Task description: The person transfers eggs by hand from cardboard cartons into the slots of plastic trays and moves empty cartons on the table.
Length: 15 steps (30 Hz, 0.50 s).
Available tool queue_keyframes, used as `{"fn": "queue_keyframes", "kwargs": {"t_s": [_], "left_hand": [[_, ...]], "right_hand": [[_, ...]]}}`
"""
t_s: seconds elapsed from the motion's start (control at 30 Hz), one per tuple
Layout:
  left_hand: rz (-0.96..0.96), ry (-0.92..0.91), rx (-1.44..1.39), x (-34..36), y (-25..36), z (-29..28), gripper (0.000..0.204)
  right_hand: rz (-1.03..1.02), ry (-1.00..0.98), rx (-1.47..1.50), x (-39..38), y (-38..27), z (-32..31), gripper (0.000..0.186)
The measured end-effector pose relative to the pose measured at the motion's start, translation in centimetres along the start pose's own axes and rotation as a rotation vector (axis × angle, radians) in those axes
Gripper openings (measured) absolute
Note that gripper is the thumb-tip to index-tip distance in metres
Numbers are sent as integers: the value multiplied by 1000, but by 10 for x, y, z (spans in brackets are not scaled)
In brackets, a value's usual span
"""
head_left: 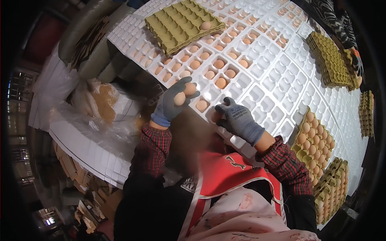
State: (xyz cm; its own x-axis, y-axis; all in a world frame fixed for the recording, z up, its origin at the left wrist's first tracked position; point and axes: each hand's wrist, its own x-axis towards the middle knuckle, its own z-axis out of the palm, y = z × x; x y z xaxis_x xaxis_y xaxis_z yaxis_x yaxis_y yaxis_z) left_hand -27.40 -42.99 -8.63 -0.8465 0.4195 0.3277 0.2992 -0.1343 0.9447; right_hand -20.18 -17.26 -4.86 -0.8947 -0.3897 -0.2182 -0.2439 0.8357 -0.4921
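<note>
My left hand (173, 101), in a grey-blue glove, is closed round two brown eggs (179, 99) above the near edge of the white foam trays. My right hand (240, 121), gloved the same way, is at the near row of cells with its fingers curled round a partly hidden brown egg (216, 116). Between my hands a single egg (202, 105) sits in a tray cell. Several more eggs (220, 83) lie in cells of the white foam tray (251, 96) just beyond, beside vacant cells.
A stack of yellow-green pulp egg trays (181, 26) with one loose egg stands at the far left. Egg-filled pulp trays (315, 138) are at the right. Another person's gloved hand (357, 64) is by a pulp tray stack (327, 60). Plastic-wrapped white sheets (92, 148) lie left.
</note>
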Motion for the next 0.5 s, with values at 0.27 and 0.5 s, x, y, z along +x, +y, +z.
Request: {"fn": "queue_keyframes", "kwargs": {"t_s": [0.27,0.5], "left_hand": [[-221,31,558,25,8,-12,40],[9,-63,784,62,-4,25,32]], "right_hand": [[-183,504,339,62,13,13,31],[-28,543,50,-11,22,23,33]]}}
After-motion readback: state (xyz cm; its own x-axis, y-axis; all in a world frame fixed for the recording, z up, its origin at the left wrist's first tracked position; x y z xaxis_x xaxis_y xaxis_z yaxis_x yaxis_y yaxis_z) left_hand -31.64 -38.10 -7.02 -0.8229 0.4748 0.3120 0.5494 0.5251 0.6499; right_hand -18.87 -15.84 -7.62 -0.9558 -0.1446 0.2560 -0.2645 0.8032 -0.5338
